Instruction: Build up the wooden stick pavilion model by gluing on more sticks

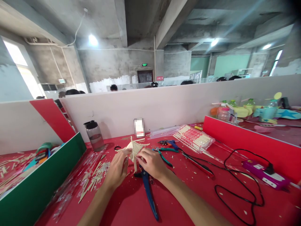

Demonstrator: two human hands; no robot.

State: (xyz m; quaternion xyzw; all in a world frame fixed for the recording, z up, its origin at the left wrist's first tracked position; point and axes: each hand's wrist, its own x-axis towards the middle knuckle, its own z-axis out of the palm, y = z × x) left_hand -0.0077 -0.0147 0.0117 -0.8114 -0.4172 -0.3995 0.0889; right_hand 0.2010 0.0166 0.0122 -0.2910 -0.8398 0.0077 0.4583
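while the left hand (117, 165) grips the stick model (133, 148) and the right hand (152, 162) pinches its edge, light pressure (no squeezing) should keep it aligned.

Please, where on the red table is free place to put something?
The red table looks bare between the left forearm and the blue handle, nearly bare between the right forearm and black cable. Crowded: around the left hand and right hand, by stick model, pliers and glue gun; further left, stick offcuts and plastic wrap.
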